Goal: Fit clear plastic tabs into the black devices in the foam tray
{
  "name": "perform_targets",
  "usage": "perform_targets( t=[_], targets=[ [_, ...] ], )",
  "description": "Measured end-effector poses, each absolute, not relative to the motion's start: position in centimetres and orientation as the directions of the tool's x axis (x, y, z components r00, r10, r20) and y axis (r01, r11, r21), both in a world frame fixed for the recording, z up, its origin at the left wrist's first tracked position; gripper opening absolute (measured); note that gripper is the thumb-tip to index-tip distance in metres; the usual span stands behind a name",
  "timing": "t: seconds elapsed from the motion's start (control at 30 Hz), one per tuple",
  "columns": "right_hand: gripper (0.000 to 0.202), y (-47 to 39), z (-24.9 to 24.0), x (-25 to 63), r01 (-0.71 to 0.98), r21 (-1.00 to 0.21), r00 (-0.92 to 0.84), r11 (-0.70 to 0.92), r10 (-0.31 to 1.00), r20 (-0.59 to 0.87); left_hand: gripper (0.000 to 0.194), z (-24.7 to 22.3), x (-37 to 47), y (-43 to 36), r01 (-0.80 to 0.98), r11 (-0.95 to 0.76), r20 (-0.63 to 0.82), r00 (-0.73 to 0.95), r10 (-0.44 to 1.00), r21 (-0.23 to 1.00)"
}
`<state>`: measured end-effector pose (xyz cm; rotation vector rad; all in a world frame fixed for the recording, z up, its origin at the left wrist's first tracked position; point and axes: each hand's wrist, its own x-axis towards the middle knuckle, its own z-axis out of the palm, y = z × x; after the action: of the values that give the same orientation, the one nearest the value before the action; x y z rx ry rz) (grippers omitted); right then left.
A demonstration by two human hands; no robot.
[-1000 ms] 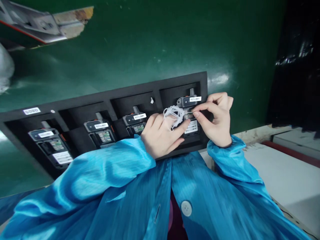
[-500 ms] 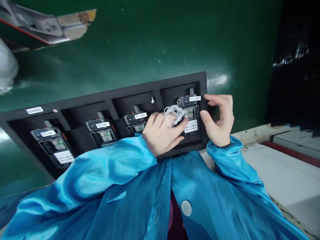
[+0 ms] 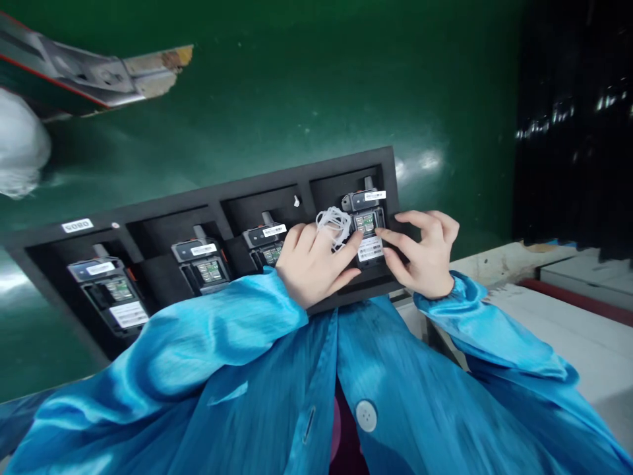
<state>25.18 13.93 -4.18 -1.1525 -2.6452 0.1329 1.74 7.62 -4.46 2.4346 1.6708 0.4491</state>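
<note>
While the left hand (image 3: 316,267), grip unclear beneath white cord (image 3: 341,215), partly hides the tray (image 3: 351,159), the unclenched right hand (image 3: 422,254) touches a device (image 3: 370,248).

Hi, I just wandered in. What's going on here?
A person in a blue smock is working with bare hands at the rightmost device in a black tray. The left hand reaches over it, with tangled white loops by its fingers. The right hand has its index fingertip at the device's edge, beside an exposed green circuit area. Three similar devices sit in the tray to the left.
</note>
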Motion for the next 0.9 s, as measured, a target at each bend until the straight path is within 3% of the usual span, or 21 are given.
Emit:
perform_targets(
  t=[0.1,0.23,0.4,0.63,0.9],
  targets=[
    [0.043,13.9,-3.9,24.6,0.731,-0.179,-0.626,0.659,0.751,0.21,0.061,-4.0,2.0,7.9,0.903,-0.34,0.13,0.316,0.94,0.264],
    [0.047,14.0,-3.8,24.0,0.773,-0.133,-0.609,0.62,0.784,0.119,0.068,-3.9,2.3,8.3,0.916,-0.333,0.135,0.31,0.941,0.223],
    [0.048,14.2,-3.4,23.8,0.762,-0.055,-0.641,0.645,0.764,0.072,0.066,-3.8,2.4,8.4,0.922,-0.329,0.118,0.31,0.943,0.206],
    [0.037,13.2,-3.4,24.6,0.743,-0.169,-0.628,0.648,0.762,0.161,0.069,-3.6,2.3,8.4,0.923,-0.326,0.118,0.307,0.944,0.206],
    [0.036,12.7,-3.4,25.4,0.727,-0.112,-0.669,0.677,0.736,0.107,0.071,-4.0,2.6,8.2,0.925,-0.314,0.09,0.301,0.949,0.212]
  ],
)
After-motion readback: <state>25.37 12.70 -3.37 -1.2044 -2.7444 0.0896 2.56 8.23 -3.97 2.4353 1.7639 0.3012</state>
